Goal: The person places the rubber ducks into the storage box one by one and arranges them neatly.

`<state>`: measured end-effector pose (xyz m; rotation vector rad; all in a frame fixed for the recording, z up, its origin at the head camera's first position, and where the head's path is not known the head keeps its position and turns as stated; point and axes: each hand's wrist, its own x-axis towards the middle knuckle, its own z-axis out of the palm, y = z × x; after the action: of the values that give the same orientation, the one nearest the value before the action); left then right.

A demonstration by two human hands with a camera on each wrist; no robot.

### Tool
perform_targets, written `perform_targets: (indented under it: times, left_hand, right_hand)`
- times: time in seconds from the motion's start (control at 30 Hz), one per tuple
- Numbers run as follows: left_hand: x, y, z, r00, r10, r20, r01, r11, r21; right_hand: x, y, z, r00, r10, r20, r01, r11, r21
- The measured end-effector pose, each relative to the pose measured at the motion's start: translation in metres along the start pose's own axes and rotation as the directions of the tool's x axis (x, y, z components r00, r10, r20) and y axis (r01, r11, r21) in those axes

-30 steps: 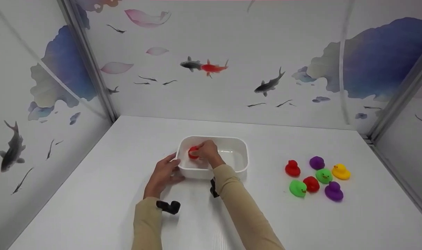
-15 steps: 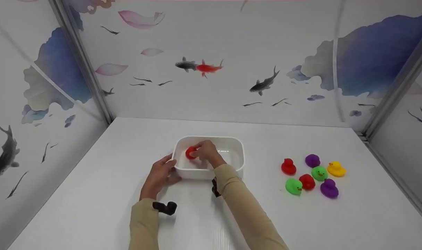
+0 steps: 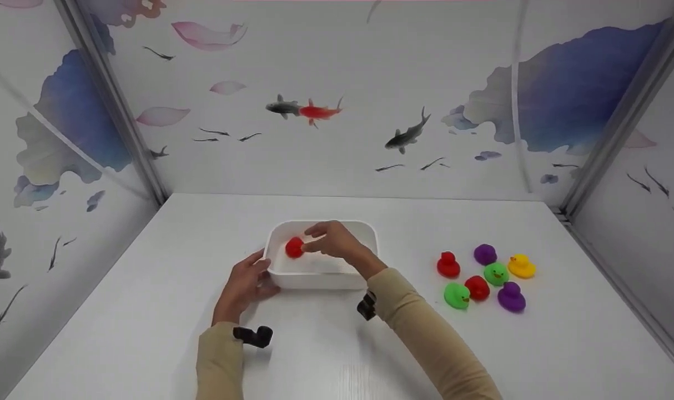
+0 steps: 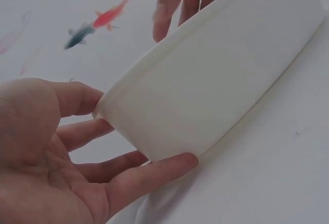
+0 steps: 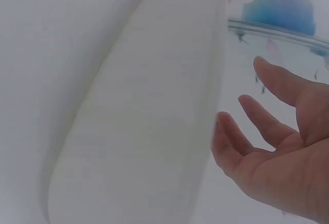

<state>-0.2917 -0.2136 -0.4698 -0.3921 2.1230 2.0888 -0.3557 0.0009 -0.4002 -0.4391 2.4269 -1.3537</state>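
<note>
A white rectangular tub stands on the white table. At its near left corner my left hand holds the wall between thumb and fingers; in the left wrist view the fingers lie spread around that corner. Inside the tub's left part sits a red rubber duck. My right hand is over the tub just right of the duck, its fingertips near it. In the right wrist view the right hand has its fingers apart with nothing between them, and the tub wall hides the duck.
On the table to the right stand several rubber ducks: red ducks, green ducks, purple ducks and a yellow duck. Printed white panels enclose the table at the back and sides.
My right hand has let go of the red duck inside the tub and drawn up and to the right, its fingers spreading. My left hand keeps its place on the tub. The head view has shifted slightly.
</note>
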Motion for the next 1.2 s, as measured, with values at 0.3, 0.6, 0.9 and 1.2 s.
perform_targets:
  times: [0.3, 0.6, 0.9, 1.2]
  left_hand:
    - [0.000, -0.001, -0.003, 1.000, -0.009, -0.017, 0.008, 0.999, -0.036]
    - [-0.003, 0.001, -0.004, 0.999, 0.031, -0.023, -0.031, 1.000, -0.003]
    - [-0.002, 0.002, -0.004, 0.999, 0.026, -0.026, -0.026, 1.000, 0.006]
    - [-0.001, 0.002, 0.001, 0.999, 0.045, -0.008, -0.045, 0.998, 0.034]
  right_hand:
    - [-0.048, 0.001, -0.040, 0.994, -0.108, -0.020, 0.109, 0.994, 0.004]
    - [-0.098, 0.028, -0.095, 0.985, -0.128, -0.113, 0.128, 0.992, -0.003]
    - [-0.132, 0.063, -0.141, 0.974, 0.003, -0.226, -0.006, 1.000, -0.015]
    - [-0.143, 0.102, -0.171, 0.967, 0.011, -0.256, -0.003, 1.000, 0.029]
